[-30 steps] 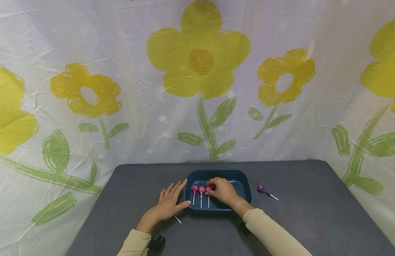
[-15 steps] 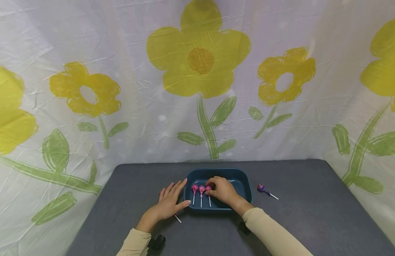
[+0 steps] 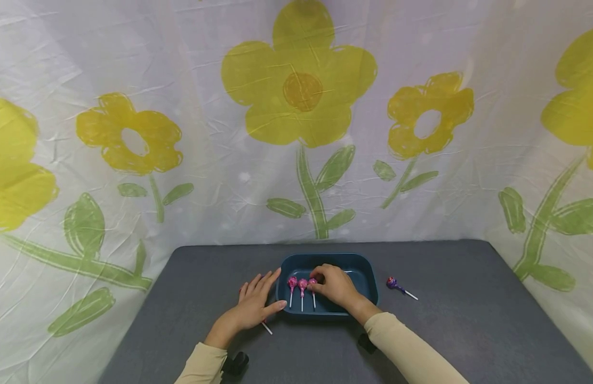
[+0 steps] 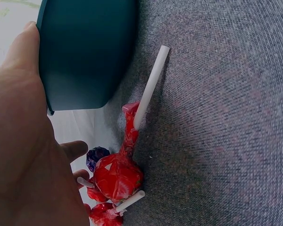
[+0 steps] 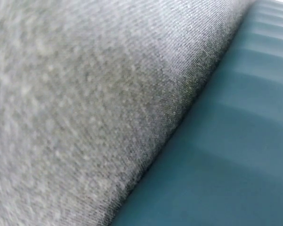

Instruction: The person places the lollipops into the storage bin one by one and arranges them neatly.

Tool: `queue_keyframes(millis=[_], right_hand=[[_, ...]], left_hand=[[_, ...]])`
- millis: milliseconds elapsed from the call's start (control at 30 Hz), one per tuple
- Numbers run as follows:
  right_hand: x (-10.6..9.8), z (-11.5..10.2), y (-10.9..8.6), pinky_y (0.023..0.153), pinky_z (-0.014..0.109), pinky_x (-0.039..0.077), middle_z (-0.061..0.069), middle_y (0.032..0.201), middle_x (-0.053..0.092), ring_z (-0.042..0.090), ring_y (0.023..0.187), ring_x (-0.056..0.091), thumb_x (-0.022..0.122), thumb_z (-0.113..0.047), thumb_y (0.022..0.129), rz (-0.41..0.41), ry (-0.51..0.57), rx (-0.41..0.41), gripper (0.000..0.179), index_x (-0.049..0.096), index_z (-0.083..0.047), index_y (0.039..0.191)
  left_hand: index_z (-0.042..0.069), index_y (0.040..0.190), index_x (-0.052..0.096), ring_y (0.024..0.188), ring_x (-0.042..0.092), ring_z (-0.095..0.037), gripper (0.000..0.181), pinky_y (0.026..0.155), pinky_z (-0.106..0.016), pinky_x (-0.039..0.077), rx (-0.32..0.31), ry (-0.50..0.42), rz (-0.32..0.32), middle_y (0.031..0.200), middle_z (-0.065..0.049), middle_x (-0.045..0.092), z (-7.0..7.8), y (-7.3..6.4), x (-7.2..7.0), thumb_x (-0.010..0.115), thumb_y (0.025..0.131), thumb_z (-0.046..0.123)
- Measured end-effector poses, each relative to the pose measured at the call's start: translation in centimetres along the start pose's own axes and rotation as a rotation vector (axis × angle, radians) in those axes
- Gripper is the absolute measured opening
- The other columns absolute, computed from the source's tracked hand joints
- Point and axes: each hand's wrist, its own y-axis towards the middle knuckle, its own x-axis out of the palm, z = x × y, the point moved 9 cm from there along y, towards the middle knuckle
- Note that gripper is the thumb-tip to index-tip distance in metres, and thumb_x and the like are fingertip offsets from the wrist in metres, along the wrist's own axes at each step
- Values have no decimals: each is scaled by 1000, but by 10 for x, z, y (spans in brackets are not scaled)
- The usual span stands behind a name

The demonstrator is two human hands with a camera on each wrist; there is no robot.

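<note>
A dark teal tray (image 3: pixel 368 269) stands on the table with three pink lollipops in its left part, sticks toward me. My right hand (image 3: pixel 337 285) reaches in and pinches the rightmost lollipop (image 3: pixel 314 301) near its head; the left lollipop (image 3: pixel 291 283) and middle lollipop (image 3: pixel 303 285) lie beside it. The fingers of my left hand (image 3: pixel 250 308) are stretched out at the tray's left side, thumb touching its rim. Under that hand, the left wrist view has a red lollipop (image 4: pixel 117 176) on the table, with more red ones and a dark purple one (image 4: pixel 97 157) behind.
A purple-wrapped lollipop (image 3: pixel 394 284) lies on the grey table (image 3: pixel 459 320) right of the tray. Behind the table hangs a white curtain (image 3: pixel 219 186) with yellow flowers. Only table cloth and the tray's outer wall (image 5: pixel 236 155) fill the right wrist view.
The stick of the pinched lollipop has swung slightly to the right, then a little back. Both hands and the tray have stayed practically in place.
</note>
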Motion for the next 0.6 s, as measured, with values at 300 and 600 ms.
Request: queue_keyframes(millis=[300, 600], right_hand=[[-1, 2, 1, 68, 29, 49, -2, 87, 67, 11, 79, 61, 78, -29, 84, 13, -4, 12, 20, 75, -16, 99], [-8, 4, 0, 67, 29, 49, -2, 90, 68, 9, 78, 61, 76, -32, 87, 22, -8, 47, 22, 75, -16, 102]], left_hand=[[30, 159, 16, 149, 14, -51, 83, 112, -75, 3, 25, -9, 9, 162, -20, 26, 5, -2, -3, 53, 93, 64], [30, 160, 14, 151, 12, -47, 83, 114, -73, 2, -7, -1, -26, 164, -17, 23, 4, -2, -3, 54, 93, 62]])
